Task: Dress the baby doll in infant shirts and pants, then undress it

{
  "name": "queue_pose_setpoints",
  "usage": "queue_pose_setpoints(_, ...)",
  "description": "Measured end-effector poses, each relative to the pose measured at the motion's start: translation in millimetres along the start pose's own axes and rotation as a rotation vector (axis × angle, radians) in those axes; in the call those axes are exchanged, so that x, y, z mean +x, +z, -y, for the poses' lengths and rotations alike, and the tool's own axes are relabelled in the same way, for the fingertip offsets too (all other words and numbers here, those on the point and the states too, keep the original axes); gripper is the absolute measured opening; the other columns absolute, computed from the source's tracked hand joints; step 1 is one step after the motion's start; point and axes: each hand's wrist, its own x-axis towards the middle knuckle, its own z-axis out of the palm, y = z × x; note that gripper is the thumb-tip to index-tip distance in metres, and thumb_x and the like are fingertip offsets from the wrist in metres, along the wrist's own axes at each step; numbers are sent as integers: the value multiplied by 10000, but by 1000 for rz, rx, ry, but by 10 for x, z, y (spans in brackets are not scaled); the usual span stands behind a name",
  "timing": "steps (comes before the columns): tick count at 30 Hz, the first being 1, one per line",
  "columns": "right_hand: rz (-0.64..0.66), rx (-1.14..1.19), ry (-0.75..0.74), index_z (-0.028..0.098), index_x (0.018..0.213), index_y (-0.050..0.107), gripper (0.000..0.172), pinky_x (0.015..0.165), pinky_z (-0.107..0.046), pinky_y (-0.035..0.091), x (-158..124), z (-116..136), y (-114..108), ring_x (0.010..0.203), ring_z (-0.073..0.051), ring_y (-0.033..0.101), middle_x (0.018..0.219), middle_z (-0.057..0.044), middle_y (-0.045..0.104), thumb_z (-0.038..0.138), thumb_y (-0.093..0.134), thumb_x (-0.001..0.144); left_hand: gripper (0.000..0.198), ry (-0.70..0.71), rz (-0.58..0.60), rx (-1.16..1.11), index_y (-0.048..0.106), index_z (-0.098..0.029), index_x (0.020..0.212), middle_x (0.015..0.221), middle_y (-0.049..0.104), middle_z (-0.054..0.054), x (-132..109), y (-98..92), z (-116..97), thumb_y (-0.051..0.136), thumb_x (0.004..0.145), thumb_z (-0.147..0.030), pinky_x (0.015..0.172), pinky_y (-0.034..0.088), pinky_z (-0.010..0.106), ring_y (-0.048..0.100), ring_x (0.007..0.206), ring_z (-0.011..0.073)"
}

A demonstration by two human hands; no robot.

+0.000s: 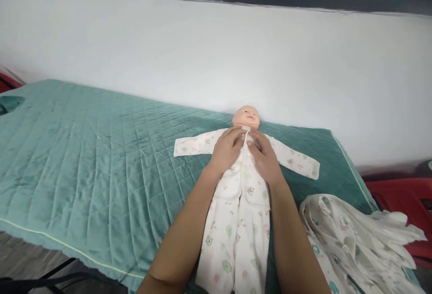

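Note:
A baby doll [247, 115] lies on its back with its head toward the wall. It wears a white printed baby jacket [250, 190], sleeves spread to both sides, and white printed baby pants [227, 249] below. My left hand [228, 149] is at the jacket's front just under the chin, fingers bent and closed on the cloth beside the collar. Opposite it, my right hand [266, 155] grips the other front edge near the collar, thumb toward the middle. The front edges meet between my hands; the fingertips partly hide the fastening there.
A green quilted cover [101, 159] lies under the doll. A pile of white printed baby clothes [351, 240] is at the right front. Behind stands a white wall [216, 51]. Something red [398, 199] is beyond the cover's right edge.

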Motion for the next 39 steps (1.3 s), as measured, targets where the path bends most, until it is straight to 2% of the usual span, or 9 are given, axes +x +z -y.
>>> queue_pose_setpoints(6,-47,138,61,256,1193,602,301,1197,-481,337,-169,55,-8,1386,-239,481,1445,-78,565,355,618,910,210,-5,37,-44,716,-229,991,1392,621,48,-103,-52,-47,509,957,-224,1180,395,403,529,1343,203)
queue_pose_setpoints(9,-88,186,15,262,1181,601,268,1173,-460,381,-308,94,-10,1373,-222,500,1425,-71,581,331,613,922,225,1,72,-93,719,-229,1033,1426,596,52,-181,-90,-45,505,969,-258,1202,366,406,501,1375,199)
queue_pose_setpoints(13,-60,71,-50,287,1184,640,237,1174,-475,381,-442,125,-31,1401,-218,468,1465,-51,554,319,566,961,241,-7,88,-141,708,-232,1108,1451,575,59,-243,-115,-12,518,972,-287,1209,353,404,478,1397,195)
queue_pose_setpoints(17,-43,-35,-93,321,1221,664,273,1201,-505,342,-436,128,-56,1397,-221,464,1455,-33,565,318,550,972,225,-10,77,-156,703,-232,1107,1444,581,63,-241,-107,26,551,959,-307,1208,351,405,484,1389,197)
queue_pose_setpoints(22,-32,-52,-83,331,1192,704,270,1198,-514,342,-400,138,-65,1387,-227,471,1451,-19,572,308,548,973,187,-8,52,-144,703,-231,1060,1421,596,63,-223,-94,7,591,938,-317,1198,363,404,498,1372,205)
queue_pose_setpoints(31,-60,-19,-75,279,1087,695,190,1193,-506,340,-415,158,-40,1369,-228,484,1396,-49,604,272,577,938,96,92,-38,54,672,-220,962,1348,640,63,-242,-33,-100,623,879,-221,1142,421,395,550,1305,214)
queue_pose_setpoints(39,-82,69,-19,260,1047,638,154,1155,-484,386,-419,167,-23,1341,-230,506,1380,-63,595,245,583,903,77,168,3,160,634,-222,937,1326,644,63,-252,-32,-104,580,883,-211,1091,447,408,570,1260,234)
